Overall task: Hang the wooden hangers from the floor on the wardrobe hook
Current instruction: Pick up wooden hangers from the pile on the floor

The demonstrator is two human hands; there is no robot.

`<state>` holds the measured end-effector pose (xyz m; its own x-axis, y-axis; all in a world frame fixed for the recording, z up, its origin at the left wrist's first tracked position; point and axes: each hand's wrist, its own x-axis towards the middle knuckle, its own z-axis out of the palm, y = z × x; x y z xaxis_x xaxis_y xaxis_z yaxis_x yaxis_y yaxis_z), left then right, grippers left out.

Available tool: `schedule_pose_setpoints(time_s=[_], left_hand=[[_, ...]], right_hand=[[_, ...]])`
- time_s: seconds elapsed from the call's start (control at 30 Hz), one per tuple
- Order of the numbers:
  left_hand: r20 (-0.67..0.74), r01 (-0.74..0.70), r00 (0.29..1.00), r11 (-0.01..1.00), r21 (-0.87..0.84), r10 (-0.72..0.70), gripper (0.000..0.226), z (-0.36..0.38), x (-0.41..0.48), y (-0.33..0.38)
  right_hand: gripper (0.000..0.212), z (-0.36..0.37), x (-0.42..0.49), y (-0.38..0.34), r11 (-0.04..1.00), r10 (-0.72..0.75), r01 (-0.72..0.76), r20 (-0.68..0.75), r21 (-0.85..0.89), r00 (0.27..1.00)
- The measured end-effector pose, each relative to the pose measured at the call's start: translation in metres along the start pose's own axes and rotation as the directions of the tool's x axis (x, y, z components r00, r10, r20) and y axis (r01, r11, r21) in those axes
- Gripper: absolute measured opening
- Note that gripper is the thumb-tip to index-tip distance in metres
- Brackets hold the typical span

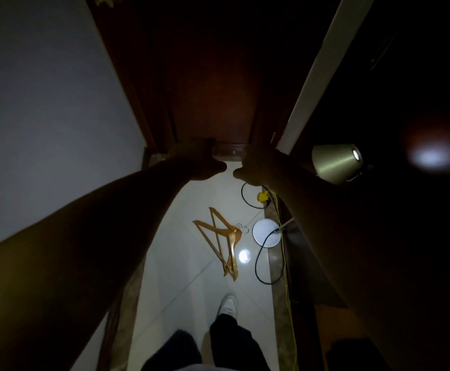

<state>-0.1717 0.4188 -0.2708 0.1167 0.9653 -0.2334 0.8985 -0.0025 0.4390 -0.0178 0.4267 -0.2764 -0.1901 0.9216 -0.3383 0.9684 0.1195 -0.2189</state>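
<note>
Two or three wooden hangers [222, 241] lie crossed in a pile on the pale tiled floor, their metal hooks pointing right. My left hand [199, 164] and my right hand [256, 167] reach forward side by side, well above the hangers, in front of the dark brown wardrobe [213, 84]. Both hands are dark silhouettes with fingers spread, thumbs almost meeting, and nothing in them. No wardrobe hook shows in the dim light.
A lit lamp with a beige shade [335, 162] stands at the right; its white round base [267, 233] sits beside the hangers. Black and yellow cables [261, 261] trail along the floor's right edge. A white wall [44, 116] lies to the left. My white shoe [228, 305] stands below the hangers.
</note>
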Motion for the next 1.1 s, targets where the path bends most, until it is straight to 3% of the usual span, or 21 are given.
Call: schedule_pose_setpoints(time_s=[0.1,0.17,0.37,0.53,0.73,0.93,1.1], left_hand=[[0.058,0.1,0.993,0.995,-0.015,-0.099,0.036,0.027,0.017,-0.011],[0.167,0.131,0.977,0.991,0.004,-0.13,0.039,0.047,0.025,-0.021],[0.218,0.16,0.963,0.987,0.017,-0.16,0.034,0.089,0.081,-0.043],[0.346,0.177,0.921,0.984,0.032,-0.177,0.026,0.139,0.129,-0.071],[0.52,0.161,0.836,0.984,0.07,-0.174,0.028,0.233,0.165,-0.142],[0.577,0.193,0.793,0.979,0.063,-0.194,0.027,0.33,0.213,-0.195],[0.628,0.258,0.746,0.965,0.038,-0.224,0.026,0.429,0.234,-0.232]], right_hand=[[0.051,0.032,0.032,0.015,0.998,0.051,-0.047,0.093,-0.049,0.994],[0.055,0.053,0.042,0.021,0.998,0.047,-0.041,0.179,-0.037,0.983],[0.041,0.101,0.083,0.042,0.995,0.081,-0.095,0.292,0.033,0.953],[0.049,0.161,0.116,0.062,0.965,0.212,-0.25,0.322,0.08,0.923],[0.039,0.267,0.143,0.103,0.908,0.329,-0.411,0.477,0.076,0.815],[0.046,0.394,0.184,0.127,0.854,0.341,-0.484,0.497,0.19,0.798],[0.036,0.501,0.225,0.152,0.814,0.365,-0.537,0.523,0.223,0.77]])
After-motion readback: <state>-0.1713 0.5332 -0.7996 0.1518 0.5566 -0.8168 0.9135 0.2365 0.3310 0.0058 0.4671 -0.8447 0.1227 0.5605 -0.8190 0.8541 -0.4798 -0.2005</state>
